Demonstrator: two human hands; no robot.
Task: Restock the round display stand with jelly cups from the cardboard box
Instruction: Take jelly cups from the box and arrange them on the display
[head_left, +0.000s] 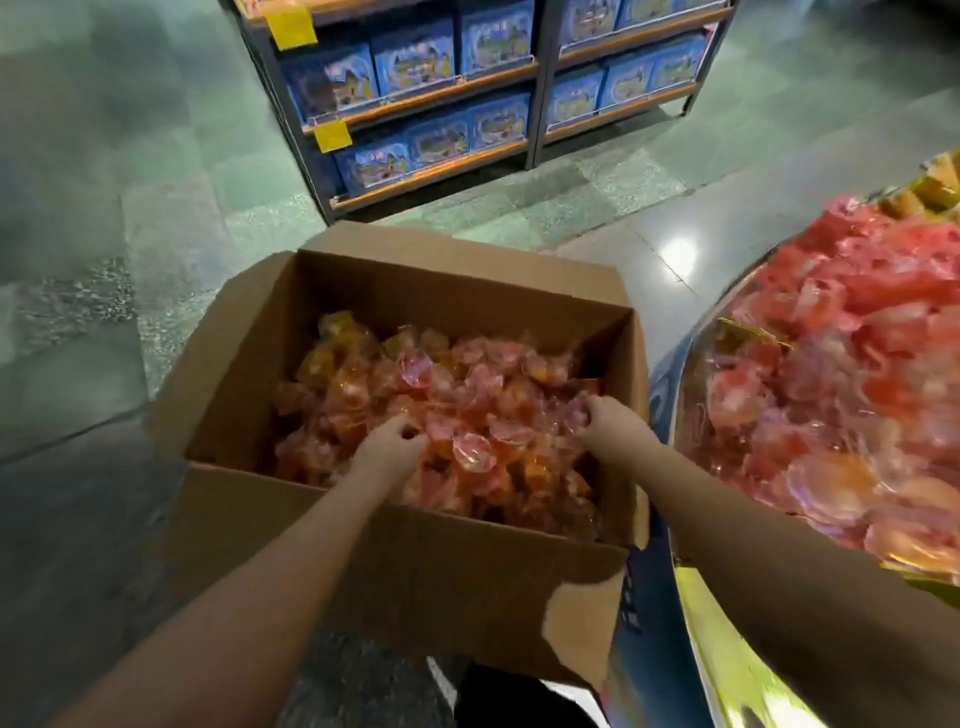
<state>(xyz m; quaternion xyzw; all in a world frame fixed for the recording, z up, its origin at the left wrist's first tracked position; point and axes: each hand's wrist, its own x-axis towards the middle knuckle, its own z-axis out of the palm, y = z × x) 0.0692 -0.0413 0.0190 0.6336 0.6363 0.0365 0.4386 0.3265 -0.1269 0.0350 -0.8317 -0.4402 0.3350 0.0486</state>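
Note:
An open cardboard box (395, 545) stands on the floor in the middle, filled with pink and orange jelly cups (478, 395). Both my hands reach down into it. My left hand (389, 447) has its fingers curled into the cups near the box's front. My right hand (608, 421) grips cups at the box's right side. The round display stand (670, 415) is on the right, touching the box, its top heaped with red and pink jelly cups (852, 384). My fingertips are buried among the cups.
A dark shelf unit (535, 104) with blue boxed goods and yellow price tags stands behind the box. Polished grey floor tiles (104, 260) spread to the left. The stand's shiny gold and blue side (727, 649) runs down at the lower right.

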